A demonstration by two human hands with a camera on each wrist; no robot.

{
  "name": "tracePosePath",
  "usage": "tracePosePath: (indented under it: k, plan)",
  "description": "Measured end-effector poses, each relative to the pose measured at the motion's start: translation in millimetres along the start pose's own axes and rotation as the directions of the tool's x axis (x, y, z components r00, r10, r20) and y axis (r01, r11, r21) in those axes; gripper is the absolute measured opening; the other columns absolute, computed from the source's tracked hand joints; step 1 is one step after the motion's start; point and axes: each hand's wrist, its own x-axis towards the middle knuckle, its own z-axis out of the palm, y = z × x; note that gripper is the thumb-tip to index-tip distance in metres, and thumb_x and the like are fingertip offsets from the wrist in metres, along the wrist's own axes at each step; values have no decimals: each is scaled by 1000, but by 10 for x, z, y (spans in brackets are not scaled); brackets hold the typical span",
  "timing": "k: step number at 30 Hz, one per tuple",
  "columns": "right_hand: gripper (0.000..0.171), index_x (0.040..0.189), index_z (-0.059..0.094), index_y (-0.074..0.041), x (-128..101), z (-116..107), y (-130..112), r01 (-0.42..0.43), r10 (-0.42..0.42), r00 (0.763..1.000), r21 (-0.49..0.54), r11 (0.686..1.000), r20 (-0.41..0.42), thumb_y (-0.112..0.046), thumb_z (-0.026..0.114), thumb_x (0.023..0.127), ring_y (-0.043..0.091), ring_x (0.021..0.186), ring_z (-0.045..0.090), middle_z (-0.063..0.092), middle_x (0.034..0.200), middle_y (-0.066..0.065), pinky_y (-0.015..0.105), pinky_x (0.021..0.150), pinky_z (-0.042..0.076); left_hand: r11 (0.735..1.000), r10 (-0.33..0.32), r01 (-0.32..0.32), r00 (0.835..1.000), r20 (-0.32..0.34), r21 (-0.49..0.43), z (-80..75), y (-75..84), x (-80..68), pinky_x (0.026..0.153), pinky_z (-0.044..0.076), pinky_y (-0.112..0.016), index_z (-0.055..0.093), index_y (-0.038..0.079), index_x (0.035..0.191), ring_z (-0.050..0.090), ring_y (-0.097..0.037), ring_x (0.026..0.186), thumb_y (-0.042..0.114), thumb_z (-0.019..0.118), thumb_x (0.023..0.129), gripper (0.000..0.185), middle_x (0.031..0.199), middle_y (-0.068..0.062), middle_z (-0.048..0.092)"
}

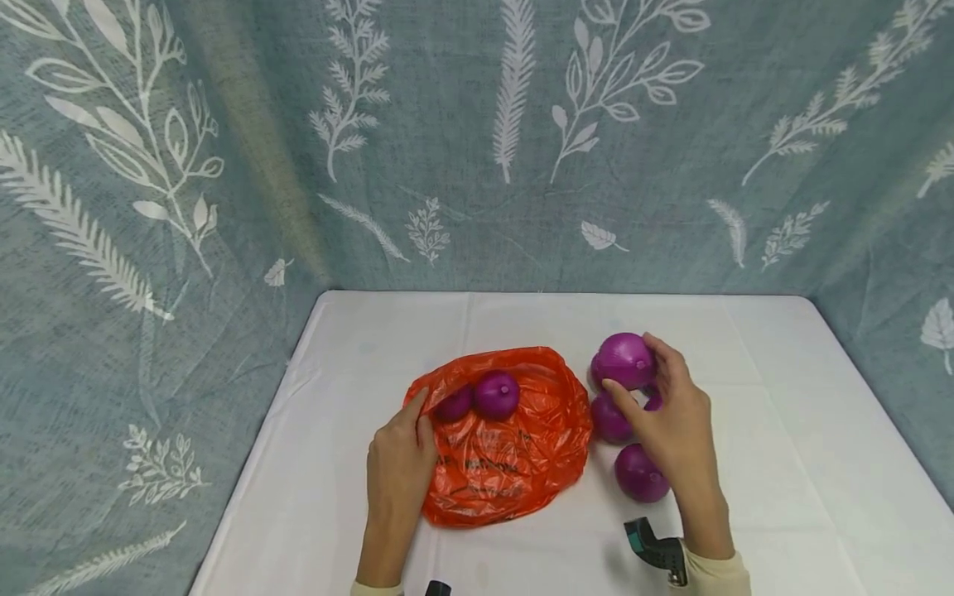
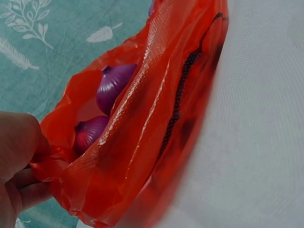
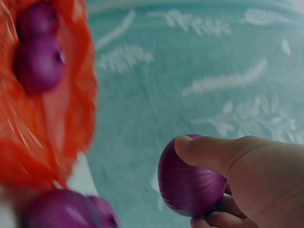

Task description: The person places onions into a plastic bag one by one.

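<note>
An orange plastic bag [image 1: 507, 439] lies on the white table [image 1: 790, 430] with two purple onions [image 1: 497, 394] inside its mouth. My left hand [image 1: 402, 451] pinches the bag's left rim [image 2: 52, 156] and holds it open; both onions [image 2: 111, 85] show inside in the left wrist view. My right hand [image 1: 667, 406] grips a purple onion [image 1: 624, 360] lifted off the table, thumb across it [image 3: 190, 178]. Below it, loose onions [image 1: 639, 473] lie on the cloth, partly hidden by the hand.
A blue-green leaf-patterned cloth [image 1: 477, 141] hangs behind and on both sides of the table. The table's edges run close on the left and right. A wrist-mounted camera clip [image 1: 656, 550] shows at my right sleeve.
</note>
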Motion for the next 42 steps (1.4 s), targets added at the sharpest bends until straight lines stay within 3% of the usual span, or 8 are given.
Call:
tracePosePath:
  k: [5,9,15,23,28,33,38,42]
  plan:
    - [78,154,50,-12,-77,232,-47,12,-10,997,-16,1000,75,-27,89,88,40,131,64,64,146,19,62,105,51,1000,1,-1,1000,9,-16,-9,16,10,65,63,-43,70,0,136,77,-33,88,3,62,101,37,124,-25,73]
    - [79,153,50,-11,-118,393,-73,30,-24,992,-52,998,123,-28,90,87,39,127,67,65,144,19,58,102,55,1000,-1,1,1000,8,-17,-18,3,4,65,63,-42,70,0,136,77,-31,87,3,62,101,36,123,-25,74]
    - [81,155,46,-10,-129,567,-142,-13,29,984,-94,995,176,-28,89,88,36,97,71,71,129,20,49,85,63,1000,7,-7,1000,3,-11,-28,-8,23,68,64,-45,70,-1,136,77,-33,91,3,62,101,36,122,-25,74]
    - [81,154,47,-7,-150,717,-171,-27,50,978,-115,993,204,-29,88,88,37,116,71,66,140,21,54,96,59,1000,6,-6,1000,12,-19,-38,16,31,72,64,-48,69,-1,137,77,-37,97,4,62,102,36,124,-25,73]
    - [80,153,48,-3,-187,840,-142,-6,31,977,-118,993,212,-27,88,89,37,113,72,68,135,23,53,97,59,1000,-5,5,1000,10,-14,-31,-5,-5,62,59,-39,69,-2,136,74,-27,80,3,62,101,36,122,-25,74]
    - [79,153,48,-2,-239,953,-123,-15,46,975,-141,990,219,-26,88,89,34,104,75,73,124,23,52,92,61,1000,-5,6,1000,19,-8,-30,-23,-30,52,46,-28,69,-2,136,55,-17,59,2,62,100,36,116,-26,76]
    - [79,155,44,-3,-246,1045,-117,-31,68,968,-153,988,241,-26,85,92,39,117,71,70,131,27,57,97,58,1000,3,-2,1000,15,-17,-29,-29,-32,48,42,-25,69,-3,136,49,-14,55,1,62,100,37,117,-26,75]
    - [77,155,43,-3,-207,1082,-128,-24,62,968,-157,987,242,-25,83,93,44,127,65,63,141,29,59,101,55,1000,15,-15,1000,-3,-15,-22,-31,-2,50,45,-26,69,-3,136,55,-15,60,0,62,100,37,120,-26,74]
